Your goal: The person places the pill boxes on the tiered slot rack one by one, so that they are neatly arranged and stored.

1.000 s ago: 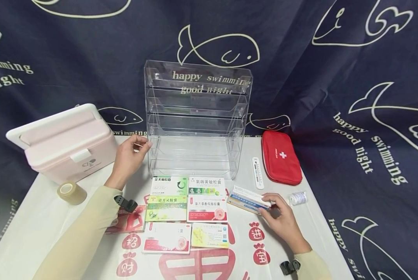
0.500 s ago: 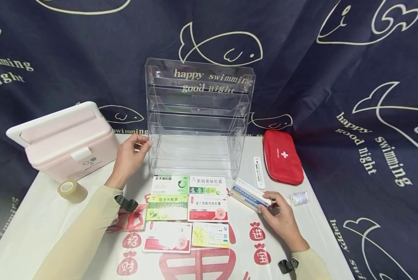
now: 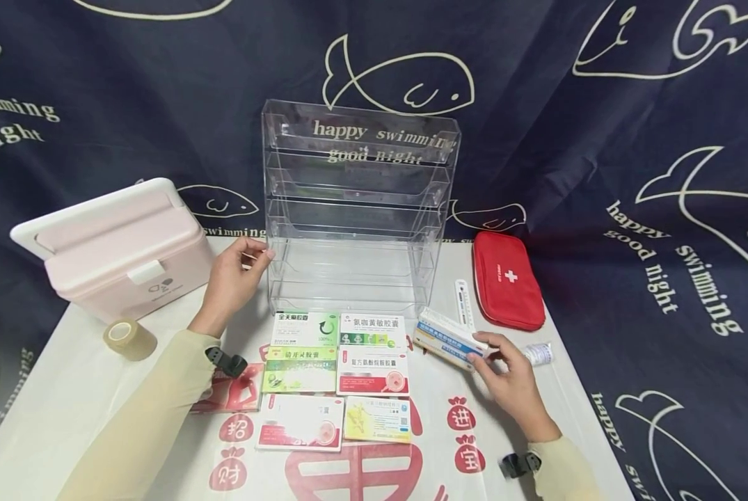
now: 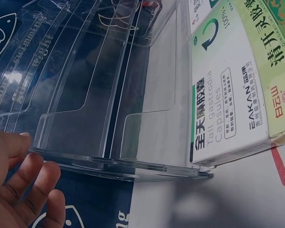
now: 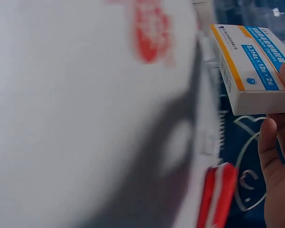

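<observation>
My left hand [image 3: 232, 278] holds the left side edge of a clear tiered rack [image 3: 348, 292]; its curled fingers and thumb tip lie at that edge in the left wrist view. My right hand [image 3: 508, 379] grips the right end of a white, blue and orange medicine box [image 3: 445, 341], thumb on the printed face and fingers beneath. The box is tilted, right of several flat-lying medicine boxes. Nearest the rack are a green-and-white box [image 4: 228, 90] and a white box with a green strip [image 3: 371, 328]. Below them lie a light-green box [image 3: 300, 369] and red-and-white boxes [image 3: 374, 372].
A pink lidded case [image 3: 129, 257] and a tan tape roll [image 3: 129, 341] stand left. Right of the rack are a thermometer [image 3: 464, 303], a red first-aid pouch [image 3: 508, 282] and a small wrapped roll [image 3: 539, 353]. A yellow box [image 3: 376, 419] and red box [image 3: 232, 391] lie nearer the front.
The right hand has shifted slightly right with the medicine box, which now overlaps the thermometer's lower end. The left hand stays at the rack's edge. The head view has shifted a little.
</observation>
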A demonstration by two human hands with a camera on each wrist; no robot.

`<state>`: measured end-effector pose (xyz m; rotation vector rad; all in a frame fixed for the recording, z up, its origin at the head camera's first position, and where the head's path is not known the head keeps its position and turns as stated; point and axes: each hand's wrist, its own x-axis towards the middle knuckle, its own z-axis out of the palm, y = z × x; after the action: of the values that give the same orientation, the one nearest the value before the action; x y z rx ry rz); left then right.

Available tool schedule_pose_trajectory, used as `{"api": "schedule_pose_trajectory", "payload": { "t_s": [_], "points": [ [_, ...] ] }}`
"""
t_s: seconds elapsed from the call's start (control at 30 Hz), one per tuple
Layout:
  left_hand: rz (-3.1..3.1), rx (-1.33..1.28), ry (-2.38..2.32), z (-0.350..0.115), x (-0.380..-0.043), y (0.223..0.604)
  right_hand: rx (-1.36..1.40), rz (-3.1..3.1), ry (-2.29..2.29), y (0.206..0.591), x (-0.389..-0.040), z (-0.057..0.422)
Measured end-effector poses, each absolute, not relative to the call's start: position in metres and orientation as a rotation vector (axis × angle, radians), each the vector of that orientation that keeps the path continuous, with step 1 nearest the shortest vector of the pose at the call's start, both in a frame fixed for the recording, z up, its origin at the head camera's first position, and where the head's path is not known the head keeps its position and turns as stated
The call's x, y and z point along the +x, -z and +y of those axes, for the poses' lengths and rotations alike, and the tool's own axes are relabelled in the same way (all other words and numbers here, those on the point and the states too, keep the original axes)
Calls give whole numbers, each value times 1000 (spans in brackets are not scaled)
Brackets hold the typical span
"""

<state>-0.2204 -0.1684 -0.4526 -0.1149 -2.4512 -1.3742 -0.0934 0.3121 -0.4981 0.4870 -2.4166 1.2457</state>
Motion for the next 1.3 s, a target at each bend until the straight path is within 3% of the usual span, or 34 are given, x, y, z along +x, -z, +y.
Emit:
{"api": "schedule_pose_trajectory", "payload": {
  "t_s": [0.3,0.7,1.07,1.3],
  "points": [
    [-2461,-102,1366,-168,-218,453,617,-2188,-1524,433,-145,285],
    [-2457,-80,1409,-164,-216,457,812,-1943,-1769,362,-241,227],
    [-2456,-78,1395,-167,-219,453,815,-2126,-1773,294,-321,169],
    [-2474,-93,1383,-167,-220,452,725,-2156,-1800,264,-354,140]
  ]
}}
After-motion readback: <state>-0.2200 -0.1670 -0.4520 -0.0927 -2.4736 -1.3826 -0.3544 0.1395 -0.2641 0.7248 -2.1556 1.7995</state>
